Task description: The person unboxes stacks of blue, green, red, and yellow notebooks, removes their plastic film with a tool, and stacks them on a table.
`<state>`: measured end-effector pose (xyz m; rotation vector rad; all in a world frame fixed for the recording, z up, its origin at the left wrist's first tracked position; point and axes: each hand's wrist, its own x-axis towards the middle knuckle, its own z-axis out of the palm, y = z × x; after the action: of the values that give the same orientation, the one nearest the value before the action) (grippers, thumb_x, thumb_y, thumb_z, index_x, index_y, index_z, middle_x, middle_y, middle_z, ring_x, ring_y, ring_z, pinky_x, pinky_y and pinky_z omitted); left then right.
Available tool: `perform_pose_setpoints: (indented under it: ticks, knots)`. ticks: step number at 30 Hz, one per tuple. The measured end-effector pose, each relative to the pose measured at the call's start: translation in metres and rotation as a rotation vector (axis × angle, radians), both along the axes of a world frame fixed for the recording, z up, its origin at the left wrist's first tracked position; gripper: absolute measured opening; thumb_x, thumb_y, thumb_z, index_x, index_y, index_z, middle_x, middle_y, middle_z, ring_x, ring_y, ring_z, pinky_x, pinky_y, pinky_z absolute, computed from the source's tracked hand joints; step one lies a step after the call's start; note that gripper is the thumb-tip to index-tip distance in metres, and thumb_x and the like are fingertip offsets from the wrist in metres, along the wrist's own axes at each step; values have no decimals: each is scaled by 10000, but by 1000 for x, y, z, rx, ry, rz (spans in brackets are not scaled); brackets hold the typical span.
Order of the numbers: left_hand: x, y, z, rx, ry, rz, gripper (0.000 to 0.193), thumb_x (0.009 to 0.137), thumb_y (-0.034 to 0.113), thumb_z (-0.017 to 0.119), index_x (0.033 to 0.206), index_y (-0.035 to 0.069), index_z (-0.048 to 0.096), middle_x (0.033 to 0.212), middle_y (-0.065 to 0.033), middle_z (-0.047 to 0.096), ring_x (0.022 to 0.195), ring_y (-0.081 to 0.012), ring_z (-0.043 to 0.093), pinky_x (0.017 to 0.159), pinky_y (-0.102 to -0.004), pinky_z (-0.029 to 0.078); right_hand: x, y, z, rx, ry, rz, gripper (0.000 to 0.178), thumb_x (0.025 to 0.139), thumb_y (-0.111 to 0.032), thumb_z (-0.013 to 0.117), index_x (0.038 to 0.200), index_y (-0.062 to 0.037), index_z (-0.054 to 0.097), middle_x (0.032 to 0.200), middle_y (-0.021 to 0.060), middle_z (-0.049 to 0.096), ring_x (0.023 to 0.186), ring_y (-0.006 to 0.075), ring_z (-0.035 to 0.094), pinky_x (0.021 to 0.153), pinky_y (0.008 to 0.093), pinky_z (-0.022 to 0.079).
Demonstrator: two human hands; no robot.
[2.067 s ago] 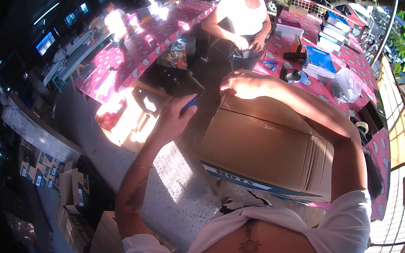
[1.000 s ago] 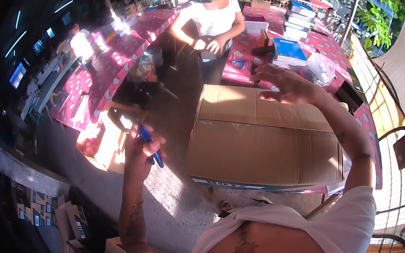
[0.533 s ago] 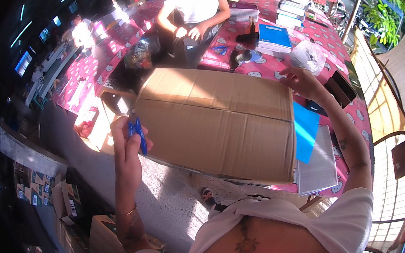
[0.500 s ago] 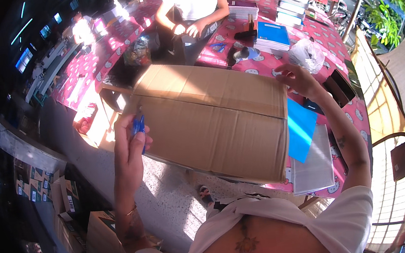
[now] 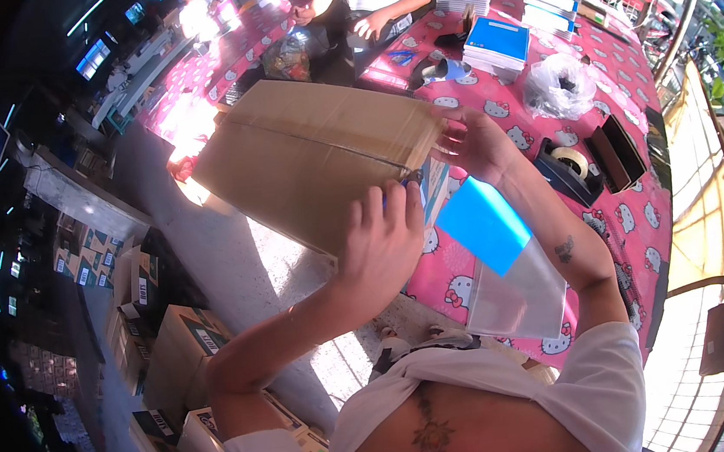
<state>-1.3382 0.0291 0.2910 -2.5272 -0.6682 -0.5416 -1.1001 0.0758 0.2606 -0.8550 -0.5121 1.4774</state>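
Note:
A large brown cardboard box (image 5: 311, 148) lies in front of me, a taped seam running along its top. My left hand (image 5: 383, 233) is closed at the box's near right corner, by the end of the seam. Between its fingers is a small blue-handled tool (image 5: 410, 178), mostly hidden, with a dark end showing. My right hand (image 5: 481, 146) grips the far right corner, fingers bent against the edge. A bright blue sheet (image 5: 486, 224) and a clear plastic sleeve (image 5: 521, 289) lie on the table just right of my left hand.
The pink patterned table (image 5: 490, 109) bears a stack of blue books (image 5: 497, 43), a plastic bag (image 5: 556, 87), a tape dispenser (image 5: 573, 172) and a dark open box (image 5: 615, 154). A person (image 5: 375, 2) sits across. More cartons (image 5: 185, 356) stand at my lower left.
My left hand, with the blue-handled tool, has moved from the box's left end to its right end. My right hand has come onto the box's edge. The whole view has shifted.

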Motion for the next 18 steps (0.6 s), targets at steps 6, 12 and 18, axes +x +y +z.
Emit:
perform_pose_setpoints:
  ticks: [6,12,18]
  knots:
    - [40,-8,-14,470,413,260,341,819,159,613,1101,-8,706,1027,-149,596,877,-239,536,658,-309,400,-9,10,17,-74,76,-20,250,889,-233,673,1115,-126,664,1070,59,477,951,191,508,873,370,477]
    - [25,-61,7,460,650,348,253,775,163,651,948,-1,738,956,-132,582,851,-242,541,627,-318,393,6,13,36,-47,313,35,306,869,-205,662,1151,-89,647,1128,110,412,982,238,478,890,394,476]
    - [2,-25,45,3,167,133,298,749,163,704,999,4,727,900,-99,558,846,-260,573,646,-367,450,-9,6,28,-1,177,21,348,867,-203,662,1184,-63,627,1116,78,460,1033,235,485,911,414,485]
